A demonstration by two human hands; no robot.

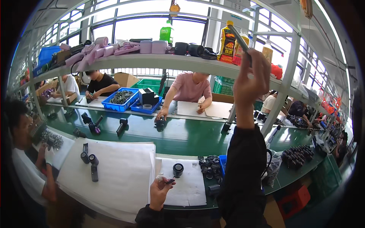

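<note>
My left hand point(158, 194) is low in front of me, fingers pinched on a small black part point(170, 181). Just beyond it, a round black housing point(178, 169) rests on a white foam sheet point(192, 189). My right hand point(252, 78) is raised high, level with the overhead shelf, its fingers closed round a dark rod-shaped tool point(238, 40) that points up and to the left. What kind of tool it is cannot be made out. Black plastic parts point(210, 165) lie heaped to the right of the foam sheet, next to my right sleeve.
Two dark handheld devices point(93, 167) lie on a stack of white sheets point(125, 178) to the left. Beyond runs a green conveyor belt point(144, 135), where a co-worker's hand point(162, 113) touches a black part. Bottles point(227, 43) stand on the overhead shelf point(152, 59). Another worker sits at left.
</note>
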